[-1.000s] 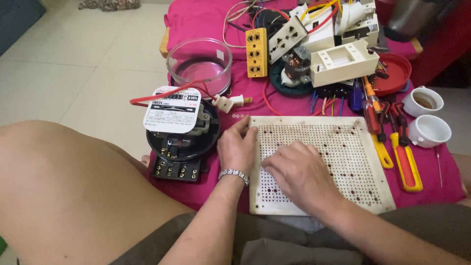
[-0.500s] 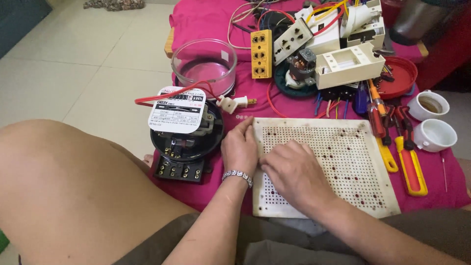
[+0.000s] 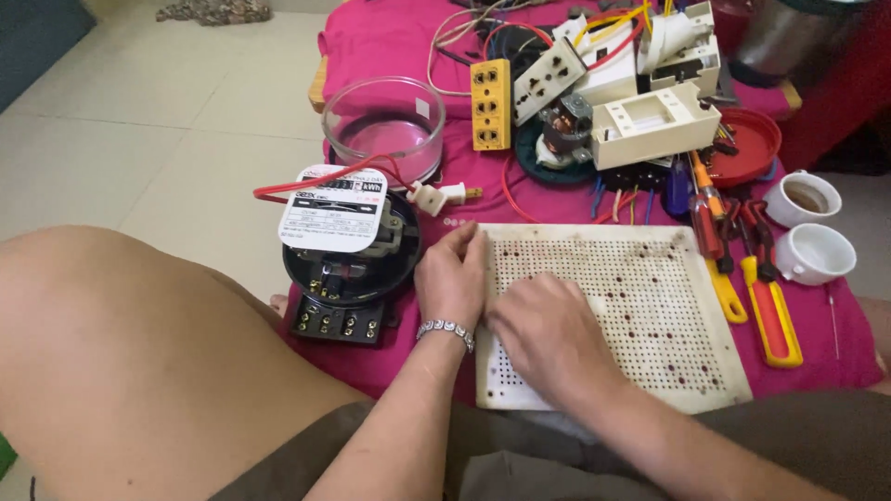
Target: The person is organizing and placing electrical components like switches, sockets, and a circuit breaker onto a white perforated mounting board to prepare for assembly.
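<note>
White perforated board (image 3: 640, 306) lies flat on the pink-draped counter (image 3: 390, 46), left hand (image 3: 452, 278) pressing its left edge with curled fingers, right hand (image 3: 548, 329) spread flat on it gripping nothing; steady even pressure seems best.

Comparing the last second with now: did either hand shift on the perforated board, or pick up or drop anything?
Barely. The left hand stays at the upper left corner of the white perforated board, fingers curled on its edge. The right hand stays flat on the board's left part, perhaps edged slightly towards the left hand. Nothing was picked up or let go. The black electricity meter, glass bowl and screwdrivers stayed put.
</note>
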